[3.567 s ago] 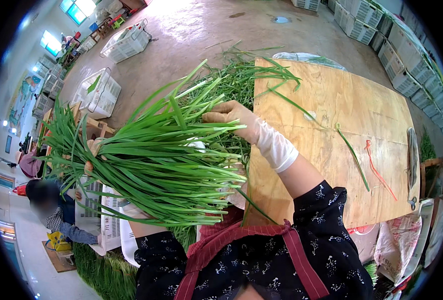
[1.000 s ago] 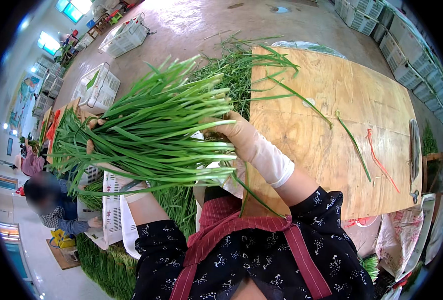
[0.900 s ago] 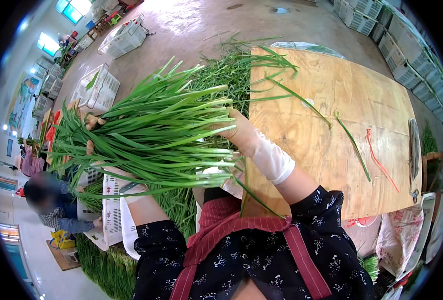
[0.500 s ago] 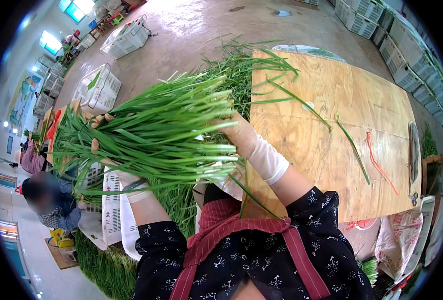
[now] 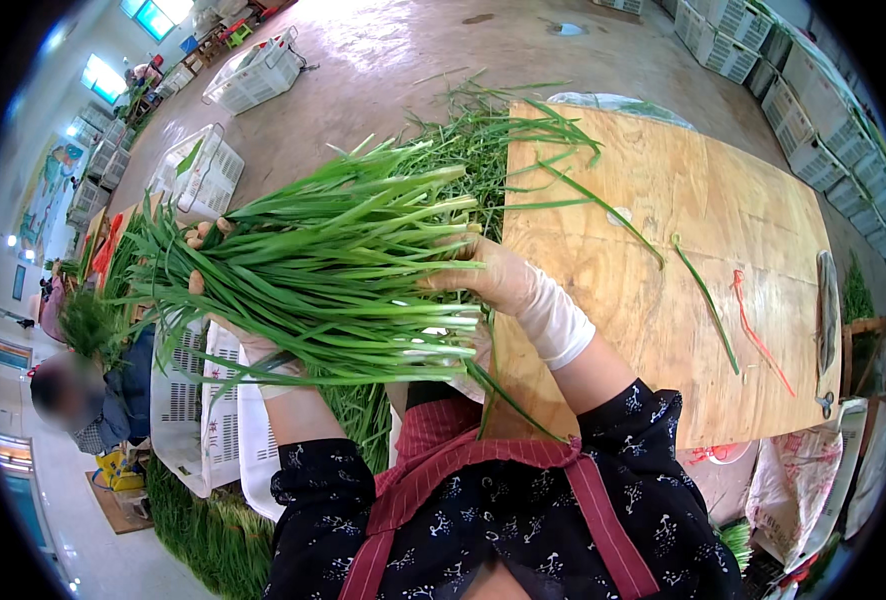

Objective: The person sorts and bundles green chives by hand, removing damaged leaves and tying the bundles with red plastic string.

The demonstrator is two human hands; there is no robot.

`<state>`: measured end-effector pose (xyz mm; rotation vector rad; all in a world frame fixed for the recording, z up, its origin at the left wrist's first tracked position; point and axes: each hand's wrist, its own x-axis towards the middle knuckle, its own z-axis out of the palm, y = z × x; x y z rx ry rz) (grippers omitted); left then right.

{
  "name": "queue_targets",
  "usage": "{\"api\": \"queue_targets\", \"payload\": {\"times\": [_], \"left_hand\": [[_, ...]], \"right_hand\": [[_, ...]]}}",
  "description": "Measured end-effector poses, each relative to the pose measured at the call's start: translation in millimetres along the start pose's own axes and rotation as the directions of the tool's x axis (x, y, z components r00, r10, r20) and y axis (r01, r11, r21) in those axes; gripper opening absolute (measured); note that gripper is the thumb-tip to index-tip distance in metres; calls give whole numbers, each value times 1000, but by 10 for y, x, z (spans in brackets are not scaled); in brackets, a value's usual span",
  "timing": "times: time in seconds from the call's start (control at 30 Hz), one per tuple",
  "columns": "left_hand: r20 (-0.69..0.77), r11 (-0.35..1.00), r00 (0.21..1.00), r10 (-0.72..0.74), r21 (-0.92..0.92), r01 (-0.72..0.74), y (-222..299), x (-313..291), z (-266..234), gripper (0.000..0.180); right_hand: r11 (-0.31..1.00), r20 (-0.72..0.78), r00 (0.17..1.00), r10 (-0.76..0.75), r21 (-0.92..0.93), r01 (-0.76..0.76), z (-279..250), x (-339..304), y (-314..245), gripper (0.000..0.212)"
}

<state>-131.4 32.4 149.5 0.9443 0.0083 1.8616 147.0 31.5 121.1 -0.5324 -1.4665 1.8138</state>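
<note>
A big loose bunch of garlic chives (image 5: 333, 260) lies across both hands above the left side of the board, its pale stem ends toward the right. My left hand (image 5: 248, 342), in a thin pale glove, wraps it from beneath near the leafy end. Fingertips show over the far side of the leaves. At the stem ends, my gloved right hand (image 5: 493, 275) grips part of the bunch, its fingers partly hidden by stalks. The wooden board (image 5: 603, 320) beside it carries a single chive stalk (image 5: 708, 305) and a red tie strip (image 5: 758, 335).
Loose chives (image 5: 468, 125) pile up at the board's far left corner. Scissors (image 5: 825, 403) sit at its right edge. White crates (image 5: 178, 390) stand at the left, near a co-worker (image 5: 113, 400). More chives (image 5: 203, 530) cover the floor below. Stacked crates (image 5: 813, 120) line the right.
The stem ends are spread more loosely, and my right hand has shifted slightly right and nearer me. At the left, the co-worker has moved and a green bunch now shows beside them.
</note>
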Motion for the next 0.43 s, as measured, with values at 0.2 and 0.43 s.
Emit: {"api": "queue_targets", "payload": {"times": [0.2,0.43], "left_hand": [[17,993,998,-52,-108,54,-18,-2,90,30],[-70,969,990,123,222,-105,172,-1,-361,48]], "right_hand": [[993,74,993,96,-79,-91,76,-113,-69,36],[992,-187,974,128,40,-123,-33,-448,203,57]]}}
